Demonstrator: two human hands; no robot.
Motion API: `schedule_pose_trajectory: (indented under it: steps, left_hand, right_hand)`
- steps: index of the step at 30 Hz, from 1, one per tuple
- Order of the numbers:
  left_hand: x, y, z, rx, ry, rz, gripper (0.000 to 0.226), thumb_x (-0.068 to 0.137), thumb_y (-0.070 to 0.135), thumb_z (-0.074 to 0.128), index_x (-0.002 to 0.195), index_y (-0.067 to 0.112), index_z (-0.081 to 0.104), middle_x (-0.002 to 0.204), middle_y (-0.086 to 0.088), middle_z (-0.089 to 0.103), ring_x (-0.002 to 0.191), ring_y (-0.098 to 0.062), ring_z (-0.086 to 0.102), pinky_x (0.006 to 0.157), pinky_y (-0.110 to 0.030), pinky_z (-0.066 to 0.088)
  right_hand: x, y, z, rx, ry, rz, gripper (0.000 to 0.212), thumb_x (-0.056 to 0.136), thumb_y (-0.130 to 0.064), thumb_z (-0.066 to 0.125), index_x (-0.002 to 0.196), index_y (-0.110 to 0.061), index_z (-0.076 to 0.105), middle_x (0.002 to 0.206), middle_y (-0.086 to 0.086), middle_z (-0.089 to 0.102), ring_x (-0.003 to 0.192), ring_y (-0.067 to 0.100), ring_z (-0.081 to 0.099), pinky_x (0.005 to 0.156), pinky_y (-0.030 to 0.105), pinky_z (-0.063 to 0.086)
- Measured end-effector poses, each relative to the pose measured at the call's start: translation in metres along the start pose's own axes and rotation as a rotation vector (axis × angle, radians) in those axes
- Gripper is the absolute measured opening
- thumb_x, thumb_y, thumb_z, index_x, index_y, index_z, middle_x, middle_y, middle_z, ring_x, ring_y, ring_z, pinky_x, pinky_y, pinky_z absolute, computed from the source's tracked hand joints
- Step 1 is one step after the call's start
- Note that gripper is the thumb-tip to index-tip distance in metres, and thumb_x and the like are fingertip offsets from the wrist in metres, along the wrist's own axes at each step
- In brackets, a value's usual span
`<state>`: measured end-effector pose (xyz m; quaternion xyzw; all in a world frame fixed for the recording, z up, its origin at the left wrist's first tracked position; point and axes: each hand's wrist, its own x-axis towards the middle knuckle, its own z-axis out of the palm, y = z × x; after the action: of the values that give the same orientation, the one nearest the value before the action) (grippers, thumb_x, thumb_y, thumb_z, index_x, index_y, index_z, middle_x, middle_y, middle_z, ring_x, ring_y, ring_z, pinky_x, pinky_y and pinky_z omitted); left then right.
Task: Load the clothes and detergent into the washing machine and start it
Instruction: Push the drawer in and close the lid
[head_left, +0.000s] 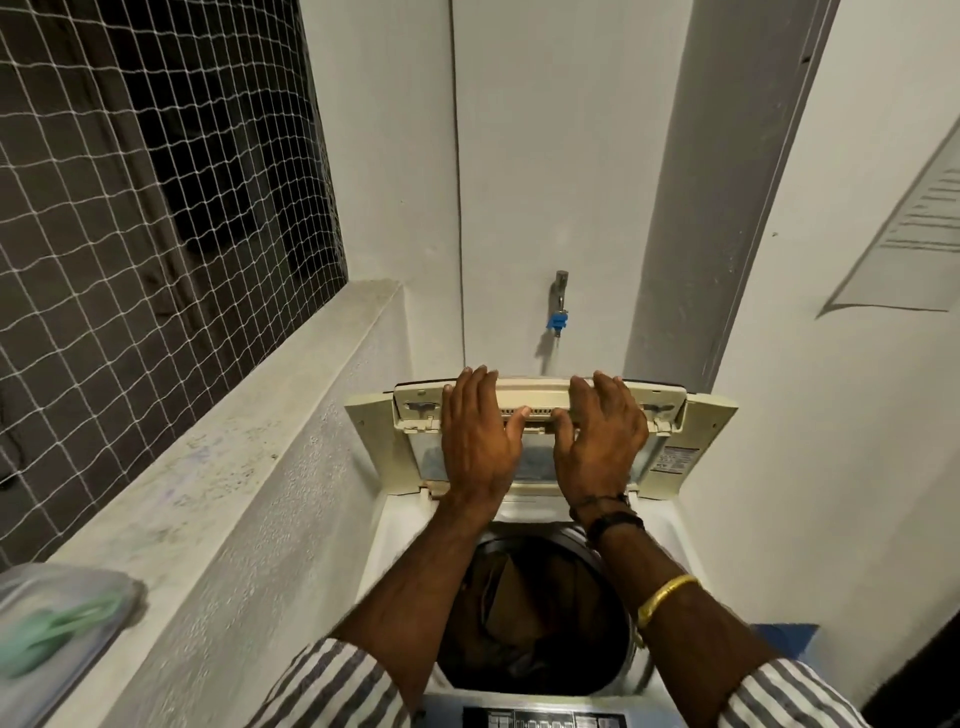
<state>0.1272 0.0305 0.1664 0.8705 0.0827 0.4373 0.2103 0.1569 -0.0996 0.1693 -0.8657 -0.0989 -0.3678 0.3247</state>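
Observation:
The top-loading washing machine stands below me with its cream folding lid raised at the back. My left hand and my right hand both hold the lid's upper edge, fingers hooked over the top and thumbs at the slotted handle in the middle. Dark clothes lie in the open drum under my forearms. The control panel shows at the bottom edge. No detergent is in view.
A metal tap with a blue hose connector sits on the wall behind the lid. A concrete ledge runs along the left under a netted window, with a blurred container of green items on it. A paper sheet hangs on the right wall.

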Motion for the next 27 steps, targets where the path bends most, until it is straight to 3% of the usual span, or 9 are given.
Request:
schedule_pose_trajectory:
  steps: [4,9,12,17,22,24,27]
  left_hand:
    - [-0.013,0.004,-0.02,-0.138,0.098,-0.117,0.066,0.077,0.044,0.08,0.127,0.012,0.051,0.131,-0.004,0.051,0.122,-0.02,0.048,0.101,-0.031,0.046]
    - [-0.031,0.006,-0.029,-0.286,0.165,-0.294,0.061,0.068,0.04,0.088,0.111,0.011,0.057,0.107,-0.001,0.056,0.099,-0.018,0.052,0.085,-0.031,0.047]
    - [-0.039,0.01,-0.032,-0.475,0.188,-0.524,0.055,0.069,0.033,0.09,0.105,0.007,0.058,0.103,-0.004,0.059,0.093,-0.023,0.057,0.079,-0.034,0.051]
    - [-0.042,0.011,-0.031,-0.608,0.102,-0.833,0.048,0.075,0.032,0.086,0.108,0.009,0.06,0.106,-0.01,0.068,0.096,-0.026,0.066,0.086,-0.041,0.056]
    - [-0.045,0.025,-0.03,-0.911,0.042,-1.239,0.032,0.081,0.034,0.081,0.085,0.004,0.069,0.081,-0.007,0.073,0.078,-0.023,0.072,0.074,-0.035,0.06]
    - [-0.044,0.036,-0.036,-1.121,0.064,-1.368,0.029,0.085,0.027,0.079,0.091,0.002,0.065,0.081,-0.007,0.068,0.073,-0.018,0.069,0.065,-0.028,0.057]
    - [-0.043,0.049,-0.041,-1.302,0.125,-1.44,0.027,0.089,0.021,0.073,0.104,0.003,0.059,0.09,-0.009,0.064,0.074,-0.016,0.066,0.07,-0.023,0.057]
  right_hand:
    - [-0.012,0.0,-0.012,-0.052,-0.011,0.08,0.048,0.085,-0.037,0.07,0.128,-0.023,0.056,0.142,0.007,0.047,0.135,0.029,0.037,0.109,0.053,0.032]
    - [-0.02,0.0,-0.03,-0.045,0.011,0.198,0.058,0.072,-0.044,0.081,0.12,-0.023,0.057,0.129,0.008,0.049,0.123,0.03,0.042,0.102,0.047,0.036]
    - [-0.025,-0.003,-0.035,-0.038,0.017,0.27,0.065,0.066,-0.047,0.085,0.118,-0.019,0.056,0.122,0.009,0.052,0.116,0.029,0.045,0.099,0.043,0.037]
    - [-0.037,-0.001,-0.035,0.088,0.025,0.304,0.069,0.067,-0.039,0.087,0.121,-0.013,0.053,0.12,0.009,0.056,0.113,0.028,0.049,0.1,0.04,0.038]
    - [-0.041,0.004,-0.032,0.136,0.032,0.314,0.069,0.066,-0.035,0.089,0.12,-0.015,0.052,0.118,0.007,0.054,0.111,0.026,0.048,0.098,0.039,0.043]
    - [-0.043,0.003,-0.031,0.178,0.058,0.333,0.071,0.063,-0.033,0.091,0.119,-0.013,0.052,0.118,0.007,0.054,0.111,0.026,0.048,0.097,0.038,0.043]
    - [-0.049,0.001,-0.028,0.31,0.115,0.43,0.076,0.057,-0.03,0.094,0.118,-0.01,0.052,0.119,0.008,0.052,0.109,0.025,0.05,0.095,0.037,0.046]
